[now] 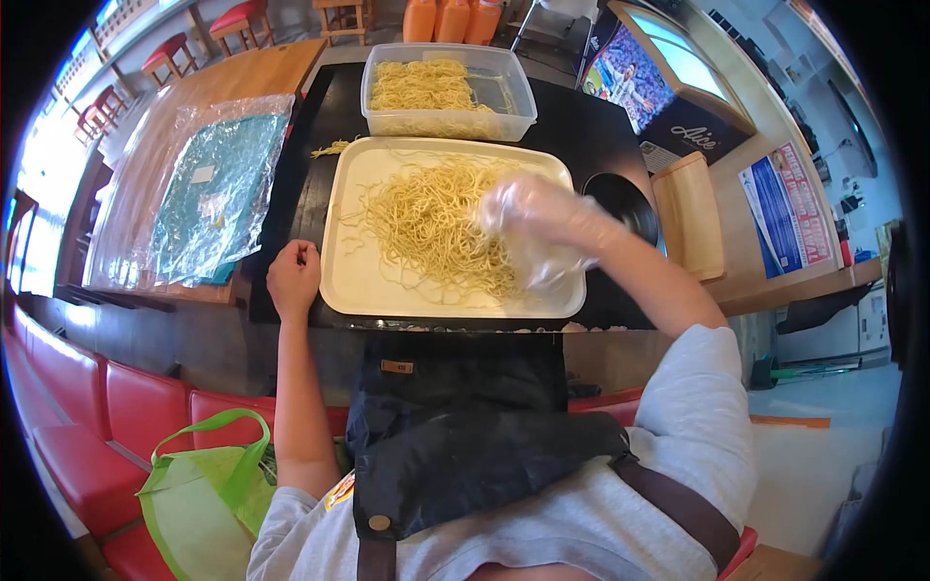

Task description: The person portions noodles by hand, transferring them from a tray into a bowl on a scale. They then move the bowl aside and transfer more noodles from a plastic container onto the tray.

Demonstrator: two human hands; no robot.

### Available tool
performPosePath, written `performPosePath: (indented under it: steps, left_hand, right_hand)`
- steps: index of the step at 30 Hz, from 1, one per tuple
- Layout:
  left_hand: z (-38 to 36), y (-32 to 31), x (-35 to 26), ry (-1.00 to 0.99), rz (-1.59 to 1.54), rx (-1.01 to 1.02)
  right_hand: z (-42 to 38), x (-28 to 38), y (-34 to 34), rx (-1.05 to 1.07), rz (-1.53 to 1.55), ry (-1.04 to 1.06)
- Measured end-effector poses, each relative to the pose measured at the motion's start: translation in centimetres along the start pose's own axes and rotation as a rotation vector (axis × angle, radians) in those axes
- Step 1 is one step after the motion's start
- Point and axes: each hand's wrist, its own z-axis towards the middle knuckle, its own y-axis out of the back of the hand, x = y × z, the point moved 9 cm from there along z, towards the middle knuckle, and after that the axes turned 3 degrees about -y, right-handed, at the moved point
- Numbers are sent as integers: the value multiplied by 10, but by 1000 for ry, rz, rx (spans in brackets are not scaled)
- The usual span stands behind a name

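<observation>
Noodles (pixel 436 228) are shown in the head view as a loose, tangled heap on a cream tray (pixel 354 281) at the centre of the frame. The step in hand is judged to be the loosening and spreading of the strands by hand. The right hand (pixel 523 208), covered by a clear plastic glove (pixel 552 257), is placed at the right side of the heap; its outline is blurred, and whether its fingers are spread or closed on strands cannot be told. The left hand (pixel 294 281), bare, is positioned just beside the tray's left edge, its fingers curled inward with nothing seen in them. For the next move, light lifting and parting is judged to be called for, so that clumps are separated without strands being pushed over the rim. Thin, pale yellow strands are seen throughout, looped and springy in appearance. The tray is shallow and rectangular, with rounded corners and a raised rim. At top centre, more noodles are held in a translucent, rectangular plastic container (pixel 528 102). A small clump (pixel 334 148) is seen on the smooth black table (pixel 572 121) near the tray's upper left corner. Right of the tray, a round black dish (pixel 628 198) is partly hidden by the gloved wrist.
</observation>
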Motion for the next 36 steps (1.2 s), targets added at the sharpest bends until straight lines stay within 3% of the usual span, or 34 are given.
performPosePath:
  steps: [1,3,5,6,7,9,11,20,36]
  left_hand:
    - [1,-1,1,-5,16,-3]
    - [-1,-2,4,-12,33,4]
    - [0,-3,5,-15,12,-2]
    - [0,-4,4,-19,10,2]
    - [0,-4,5,-9,14,10]
    - [1,-3,4,-3,20,19]
    - [0,-2,2,-3,24,17]
    - [0,-3,4,10,27,13]
    - [0,-4,6,-18,65,27]
  right_hand:
    - [6,7,14,19,-59,59]
    - [7,10,70,-144,100,-41]
    - [4,23,124,-241,130,128]
    - [-7,17,144,-318,598,77]
    - [-25,50,172,-598,-40,527]
    - [-27,51,215,-583,33,200]
    - [-36,60,251,-675,-2,103]
    - [-55,73,335,-904,-208,-3]
    - [-84,51,377,-981,-380,-130]
